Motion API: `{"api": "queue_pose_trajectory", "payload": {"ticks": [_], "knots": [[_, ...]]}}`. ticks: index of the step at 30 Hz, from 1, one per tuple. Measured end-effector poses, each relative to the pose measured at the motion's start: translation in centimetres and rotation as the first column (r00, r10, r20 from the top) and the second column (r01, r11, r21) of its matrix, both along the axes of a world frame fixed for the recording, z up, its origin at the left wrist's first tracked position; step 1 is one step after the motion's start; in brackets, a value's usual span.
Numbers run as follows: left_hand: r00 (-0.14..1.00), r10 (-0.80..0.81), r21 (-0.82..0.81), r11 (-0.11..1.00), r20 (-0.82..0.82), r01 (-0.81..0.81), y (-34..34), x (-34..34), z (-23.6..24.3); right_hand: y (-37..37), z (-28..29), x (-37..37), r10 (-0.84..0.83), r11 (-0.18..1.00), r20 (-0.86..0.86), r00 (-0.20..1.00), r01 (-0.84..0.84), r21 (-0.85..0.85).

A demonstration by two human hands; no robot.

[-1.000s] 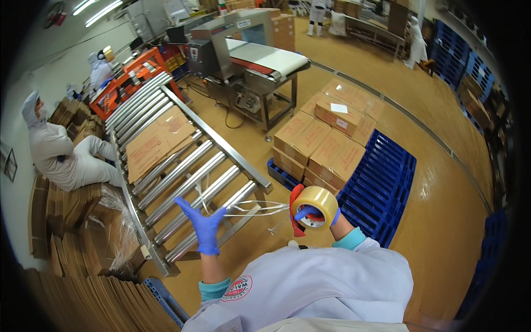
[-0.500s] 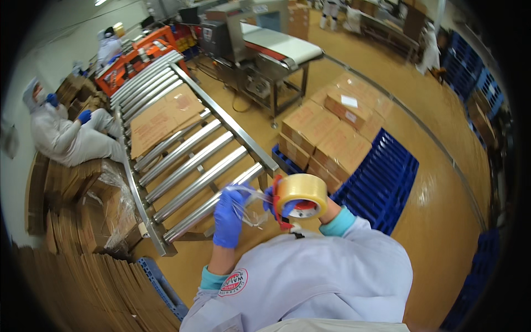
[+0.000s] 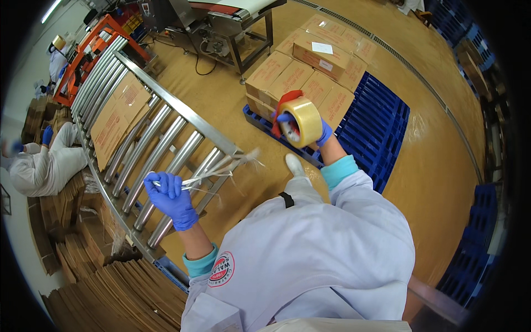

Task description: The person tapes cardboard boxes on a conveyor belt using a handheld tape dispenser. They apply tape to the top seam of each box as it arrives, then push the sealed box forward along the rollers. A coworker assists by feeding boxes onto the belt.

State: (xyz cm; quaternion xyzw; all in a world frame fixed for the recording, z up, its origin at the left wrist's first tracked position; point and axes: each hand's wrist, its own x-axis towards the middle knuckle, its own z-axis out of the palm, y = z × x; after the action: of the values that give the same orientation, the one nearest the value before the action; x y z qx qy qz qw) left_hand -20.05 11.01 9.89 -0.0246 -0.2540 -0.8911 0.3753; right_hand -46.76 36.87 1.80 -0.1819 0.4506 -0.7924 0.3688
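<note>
My left hand (image 3: 172,203), in a blue glove, is closed around a bunch of thin white strands (image 3: 213,172) that trail rightward over the metal roller conveyor (image 3: 196,133). My right hand (image 3: 324,130), also gloved, grips a red tape dispenser (image 3: 289,97) carrying a wide roll of clear yellowish tape (image 3: 307,120). It is held in front of taped cardboard boxes (image 3: 282,74) stacked on a blue plastic pallet (image 3: 370,127). Flattened cardboard cartons (image 3: 119,122) lie across the rollers.
A white-suited person (image 3: 30,171) reclines on cardboard stacks at left. More flattened cartons (image 3: 105,299) stand at lower left. Beyond are an orange machine (image 3: 88,50) and a steel belt machine (image 3: 221,27). Blue pallets (image 3: 470,238) line the right side; a drain channel (image 3: 409,72) crosses the floor.
My left hand has left the tape's side and moved left, now closed on the strands. My right hand has raised the dispenser in the picture. The view has shifted, cutting off the far room.
</note>
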Motion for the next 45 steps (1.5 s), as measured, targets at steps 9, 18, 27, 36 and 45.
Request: {"api": "queue_pose_trajectory", "payload": {"ticks": [9,18,27,36,45], "knots": [[0.784,0.255,-0.141,0.967,0.566,-0.213,4.3,-18.4,1.8,3.9,-17.4,-22.2,0.222,0.05,-0.591,0.775,0.597,0.801],[0.822,0.164,-0.104,0.986,0.545,-0.127,5.1,-27.8,0.6,0.7,-13.6,-26.4,0.192,0.279,-0.617,0.763,0.56,0.78],[0.825,0.246,-0.158,0.969,0.509,-0.192,6.2,-31.9,2.3,-8.7,6.4,-13.3,0.669,0.739,-0.184,0.72,-0.62,0.263],[0.53,0.211,-0.559,0.479,0.822,0.676,7.0,-26.4,0.1,-8.2,9.8,-16.5,0.458,0.872,-0.881,0.117,-0.25,0.42],[0.802,0.161,-0.257,0.966,0.575,-0.009,9.6,-28.3,-1.7,-10.2,6.8,-12.8,0.164,0.974,-0.593,0.788,-0.033,0.225]]}}
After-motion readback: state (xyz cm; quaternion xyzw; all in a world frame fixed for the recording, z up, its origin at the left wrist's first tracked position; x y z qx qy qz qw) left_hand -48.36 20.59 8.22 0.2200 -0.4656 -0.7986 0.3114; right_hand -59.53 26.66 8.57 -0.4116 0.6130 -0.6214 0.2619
